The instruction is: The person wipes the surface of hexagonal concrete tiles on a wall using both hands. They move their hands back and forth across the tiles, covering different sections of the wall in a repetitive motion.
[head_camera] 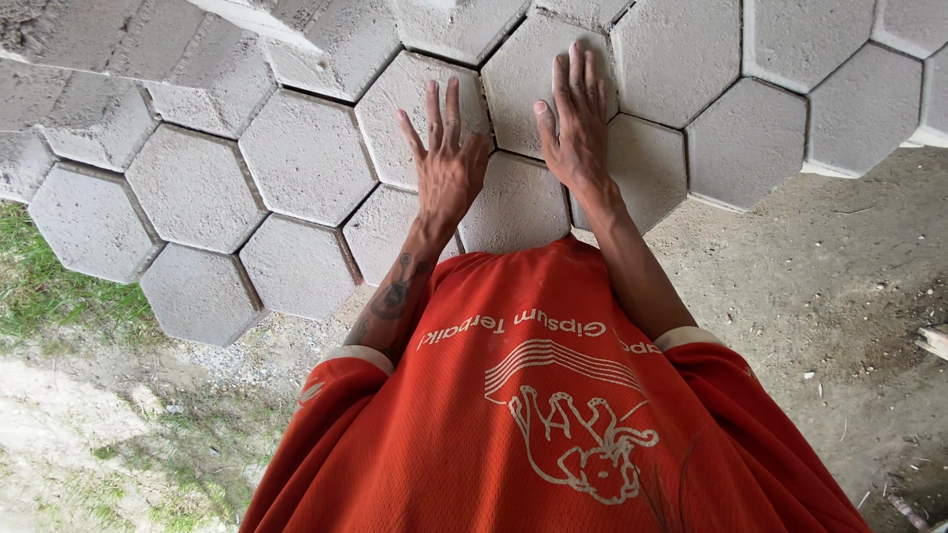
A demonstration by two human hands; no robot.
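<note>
Although our orange shirt [553,415] hides the nearest ground, we see both hands flat on grey hexagonal pavers [306,158]. Left hand [446,163]: fingers spread, palm down on one paver [415,109], gripping nothing. Right hand [575,123]: fingers together, pressed on the adjoining paver [523,69]. About twenty pavers show; those at the top and right edges are cut off, so an exact count cannot be given. Pavers lie close-fitted, bordering grass [44,296] at left and bare dirt [820,296] at right. One pale emblem with lettering sits mid-shirt.
</note>
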